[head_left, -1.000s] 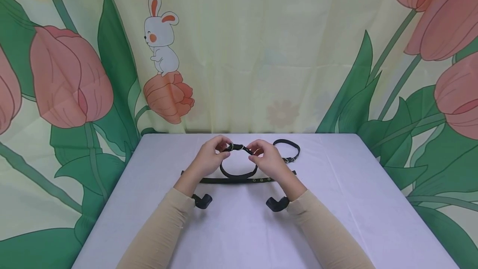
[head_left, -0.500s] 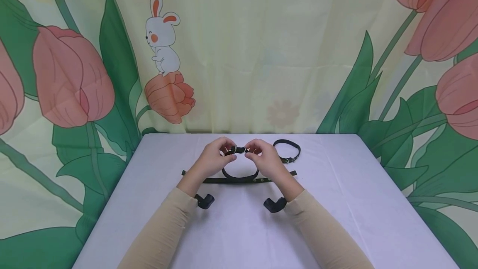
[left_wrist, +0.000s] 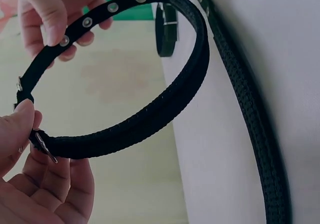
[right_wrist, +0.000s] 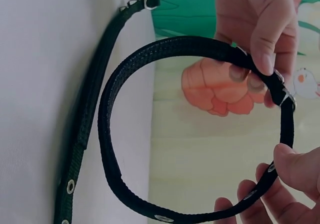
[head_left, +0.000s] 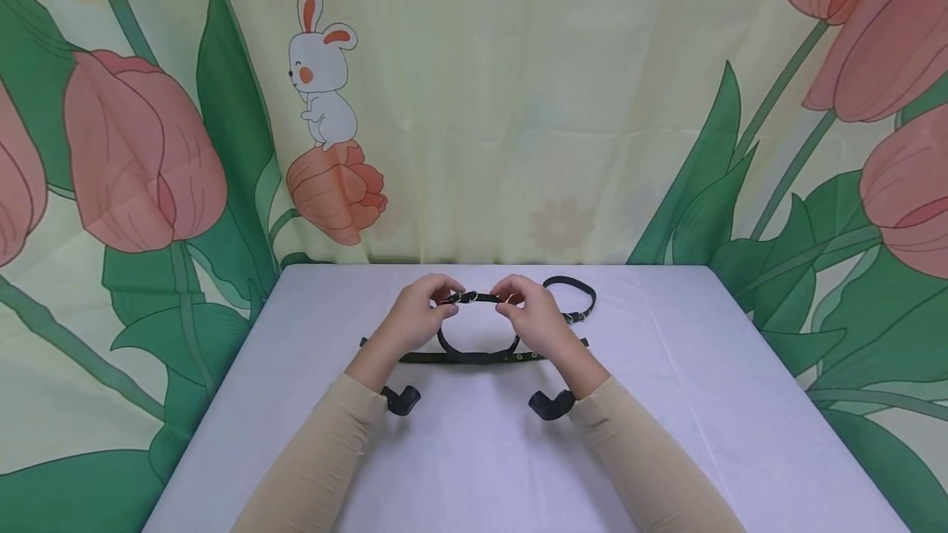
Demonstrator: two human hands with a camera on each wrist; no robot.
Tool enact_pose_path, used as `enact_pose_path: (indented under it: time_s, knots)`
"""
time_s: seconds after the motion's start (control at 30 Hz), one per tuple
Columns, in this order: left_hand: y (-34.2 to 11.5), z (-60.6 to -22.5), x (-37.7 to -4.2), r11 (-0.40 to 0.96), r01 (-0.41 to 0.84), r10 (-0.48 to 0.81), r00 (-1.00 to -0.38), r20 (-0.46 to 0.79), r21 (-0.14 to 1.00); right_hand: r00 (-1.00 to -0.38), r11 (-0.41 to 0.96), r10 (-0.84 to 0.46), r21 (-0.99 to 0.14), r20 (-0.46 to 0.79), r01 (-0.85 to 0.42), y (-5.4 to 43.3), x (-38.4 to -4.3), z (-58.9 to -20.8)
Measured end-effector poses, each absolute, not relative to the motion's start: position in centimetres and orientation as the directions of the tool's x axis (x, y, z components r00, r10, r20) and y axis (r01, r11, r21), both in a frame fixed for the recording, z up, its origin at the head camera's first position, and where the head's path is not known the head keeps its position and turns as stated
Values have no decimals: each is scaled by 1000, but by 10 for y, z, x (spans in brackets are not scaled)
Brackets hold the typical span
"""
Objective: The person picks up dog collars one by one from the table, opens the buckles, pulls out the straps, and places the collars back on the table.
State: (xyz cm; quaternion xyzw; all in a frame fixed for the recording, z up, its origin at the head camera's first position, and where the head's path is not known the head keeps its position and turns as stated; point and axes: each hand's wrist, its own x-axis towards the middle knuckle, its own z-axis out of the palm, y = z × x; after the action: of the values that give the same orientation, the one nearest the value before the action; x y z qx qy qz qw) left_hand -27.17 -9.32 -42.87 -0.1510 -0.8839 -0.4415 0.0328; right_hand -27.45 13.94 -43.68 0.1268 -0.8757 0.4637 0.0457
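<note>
A black collar (head_left: 485, 298), bent into a buckled loop, is held up between both hands over the table. My left hand (head_left: 418, 315) pinches it by the metal buckle and ring, thumb on top and fingers behind. On the other side my right hand (head_left: 535, 317) pinches the strap end with the metal eyelets, seen in the right wrist view with its thumb (right_wrist: 297, 166) against the strap. The strap's end runs through the buckle, and the padded part hangs below as a wide curve.
A second black collar (head_left: 569, 317), fastened in a loop, lies at the back right. An unbuckled collar (head_left: 444, 359) lies stretched out straight across the white table (head_left: 474, 467), in front of the held one. A printed curtain (head_left: 474, 105) hangs behind the table.
My hands first came closer together around the buckle, then drew apart again. The strap between them is now straighter and the loop a little wider.
</note>
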Motion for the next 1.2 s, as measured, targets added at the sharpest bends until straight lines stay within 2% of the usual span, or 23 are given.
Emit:
enact_pose_path:
  time_s: [0.57,0.87,1.2]
  knots:
    - [-111,-432,-267,511,277,188,-960,208,814,-969,542,-162,-805,184,-243,152,-272,-438]
    - [-123,-432,-260,515,224,156,-974,167,827,-975,545,-138,-808,176,-223,164,-270,-440]
    - [-135,-432,-255,502,190,121,-981,149,844,-976,450,-133,-867,170,-212,170,-267,-442]
